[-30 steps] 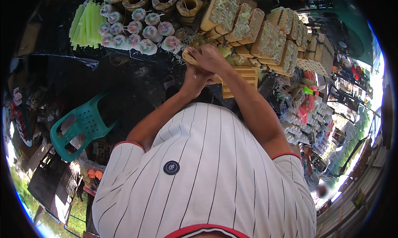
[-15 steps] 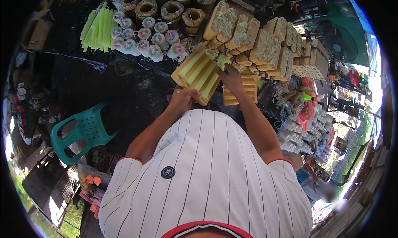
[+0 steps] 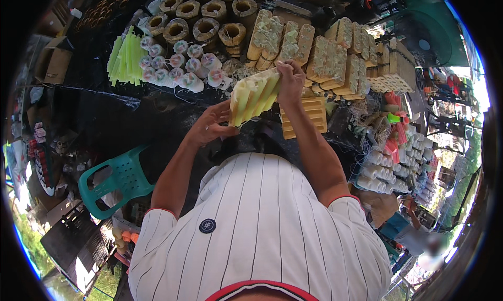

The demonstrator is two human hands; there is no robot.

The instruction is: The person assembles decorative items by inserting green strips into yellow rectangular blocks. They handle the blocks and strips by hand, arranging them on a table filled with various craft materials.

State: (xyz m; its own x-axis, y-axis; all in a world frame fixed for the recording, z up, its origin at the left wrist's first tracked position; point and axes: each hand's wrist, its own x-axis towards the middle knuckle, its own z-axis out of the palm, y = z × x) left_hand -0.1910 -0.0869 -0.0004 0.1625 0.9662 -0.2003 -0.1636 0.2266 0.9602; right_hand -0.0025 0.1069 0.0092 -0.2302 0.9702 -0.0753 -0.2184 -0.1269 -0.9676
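Tabletop (image 3: 91, 65), dark and crowded, stretches across the upper part of the view. Toward its left side, slim green sticks (image 3: 126, 60) lie in a bundle, just beside upright white rolls (image 3: 201, 68) with pinkish and green tops. Behind these stand rows of hollow tan blocks (image 3: 205, 28) with round openings. Further right, tan slabs (image 3: 327, 60) are stacked in bound groups, many with pale flakes on their upper faces, and a slatted tan block (image 3: 308, 120) lies near the front edge.

A grooved block (image 3: 255, 99) with pale green bars in its channels is held tilted in the air before the stacks, between both hands. The left hand (image 3: 212, 125) is partly open, fingers and thumb around its left end; the right hand (image 3: 291, 82) is bent closed on its upper right end.

A green plastic chair (image 3: 118, 180) stands on the left, below a cardboard box (image 3: 55, 62) near the rim. Over on the right sit piled white rolls of material (image 3: 382, 170), with red-pink pieces (image 3: 393, 141) above them. Another person (image 3: 411, 233) is at the lower right, where bright daylight and greenery border the work area.
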